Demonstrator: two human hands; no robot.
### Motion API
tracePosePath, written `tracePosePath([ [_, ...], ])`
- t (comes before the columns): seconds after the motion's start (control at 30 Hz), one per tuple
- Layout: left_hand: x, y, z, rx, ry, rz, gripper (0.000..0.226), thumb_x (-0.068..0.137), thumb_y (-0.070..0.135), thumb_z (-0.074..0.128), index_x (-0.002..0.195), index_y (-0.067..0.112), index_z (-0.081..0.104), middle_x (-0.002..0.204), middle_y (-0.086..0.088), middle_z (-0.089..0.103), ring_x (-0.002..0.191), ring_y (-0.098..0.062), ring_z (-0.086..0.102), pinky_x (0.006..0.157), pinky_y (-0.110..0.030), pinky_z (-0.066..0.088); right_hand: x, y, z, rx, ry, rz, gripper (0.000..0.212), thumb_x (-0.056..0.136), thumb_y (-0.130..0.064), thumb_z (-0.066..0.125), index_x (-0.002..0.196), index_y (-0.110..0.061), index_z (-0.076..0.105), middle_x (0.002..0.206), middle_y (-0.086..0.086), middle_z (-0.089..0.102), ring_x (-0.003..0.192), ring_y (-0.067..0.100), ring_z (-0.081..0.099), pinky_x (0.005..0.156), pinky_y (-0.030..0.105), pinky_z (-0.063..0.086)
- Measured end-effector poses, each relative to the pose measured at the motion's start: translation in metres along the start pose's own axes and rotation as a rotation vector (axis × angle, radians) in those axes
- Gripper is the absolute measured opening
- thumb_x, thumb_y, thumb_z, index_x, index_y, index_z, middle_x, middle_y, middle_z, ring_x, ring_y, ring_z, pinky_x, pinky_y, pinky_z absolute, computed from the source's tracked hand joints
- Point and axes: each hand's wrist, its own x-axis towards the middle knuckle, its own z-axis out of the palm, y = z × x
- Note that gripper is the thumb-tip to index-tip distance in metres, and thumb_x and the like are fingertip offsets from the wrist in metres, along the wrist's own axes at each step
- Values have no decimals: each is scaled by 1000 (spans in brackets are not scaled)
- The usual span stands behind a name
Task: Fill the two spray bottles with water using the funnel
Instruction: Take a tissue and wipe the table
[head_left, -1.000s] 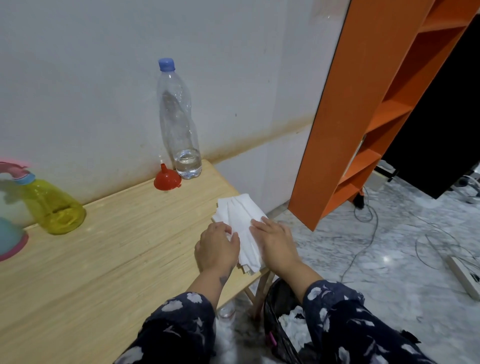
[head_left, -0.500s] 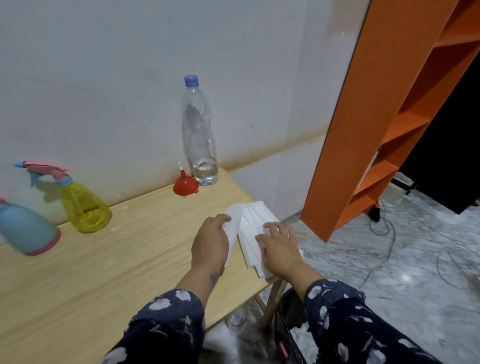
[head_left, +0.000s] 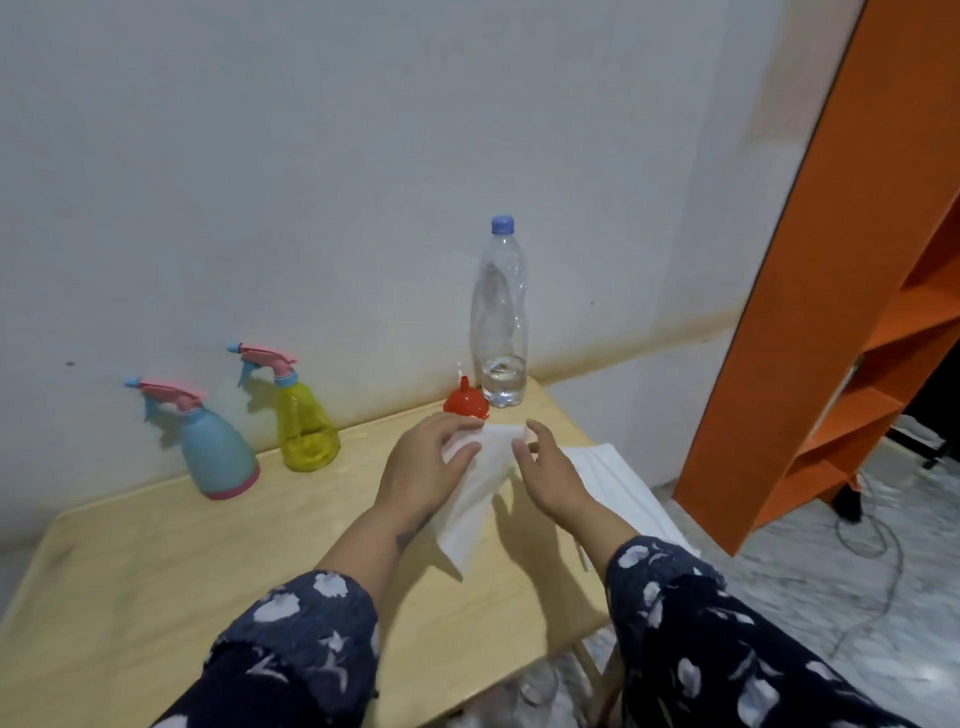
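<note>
- My left hand pinches one white tissue by its top edge, and the sheet hangs limp above the desk. It weighs almost nothing and would tear if tugged hard.
- My right hand is beside that sheet with its fingers relaxed and apart, gripping nothing that I can see. The two hands are near each other but not joined.
- The rest of the tissue stack lies flat at the desk's right edge, under my right forearm.
- The red funnel sits mouth down just beyond my left fingertips. I judge it stiff, light plastic, best lifted by its spout or rim.
- The clear water bottle stands capped just behind the funnel, against the wall, with only a little water at the bottom. It should be light and thin-walled, so I would hold it round the middle without squeezing.
- The yellow spray bottle and the blue spray bottle stand side by side at the back left, well apart from my hands, with their pink trigger heads on.
- Both look like smooth, rigid plastic and may be slick if wet. I would steady either one by its broad base and turn its collar.
</note>
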Motion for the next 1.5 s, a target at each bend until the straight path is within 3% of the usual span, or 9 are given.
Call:
tracePosePath([
  [0.13,-7,-6,-41,-203,144,-104,31,85,9,70,112,24,68,113,14,64,110,-3,56,85,1,35,-5,-32,36,390,-156,323,64,95,-62,14,151,-33,6,156,6,27,139,34,32,110,54,26],
  [0.23,-17,-16,-68,-224,185,-154,37,84,3,68,117,20,67,120,10,63,112,-1,52,81,6,31,-13,-49,72,527,-283,361,62,94,-65,14,149,-37,12,150,6,38,129,34,43,106,57,32],
  [0.4,-48,-47,-108,-76,227,-223,41,88,3,64,126,20,62,128,10,57,115,-1,47,90,-4,31,-19,-90,116,741,-297,201,47,98,-21,44,142,-33,35,130,4,58,109,26,59,82,40,50],
  [0.5,-67,-68,-122,47,237,-276,45,89,5,63,132,18,58,135,6,54,124,-9,47,95,-12,29,-21,-104,136,603,-227,63,48,92,-9,49,137,-24,46,127,5,60,106,24,61,82,35,52],
  [0.63,-85,-101,-131,163,257,-372,50,91,7,60,138,18,52,143,4,49,131,-14,44,97,-9,22,-16,-114,159,409,-193,-80,45,94,-23,54,137,-15,47,140,1,44,124,21,49,104,34,41],
  [0.87,-107,-153,-127,203,279,-604,55,91,7,58,143,17,45,146,4,43,128,-15,45,95,-14,27,11,-107,203,-1,-379,-266,62,91,2,45,149,-5,26,149,7,24,124,30,48,106,29,37],
  [1.03,-116,-183,-124,328,222,-784,58,94,20,55,148,21,35,152,7,35,132,-17,42,104,-28,38,33,-98,236,-229,-510,-352,60,87,6,45,145,0,31,151,12,21,136,27,36,105,21,27],
  [1.3,-129,-217,-127,649,-31,-968,57,94,39,44,146,20,32,158,2,24,143,-23,19,113,-44,24,45,-85,288,-819,-543,-522,49,91,-19,41,140,-13,33,154,7,15,128,35,27,100,43,32],
  [1.5,-120,-240,-139,614,-46,-884,59,95,28,40,151,21,22,163,2,6,149,-20,0,120,-48,6,43,-81,302,-797,-394,-700,51,87,-23,39,137,-18,39,154,8,22,137,29,23,106,47,21],
])
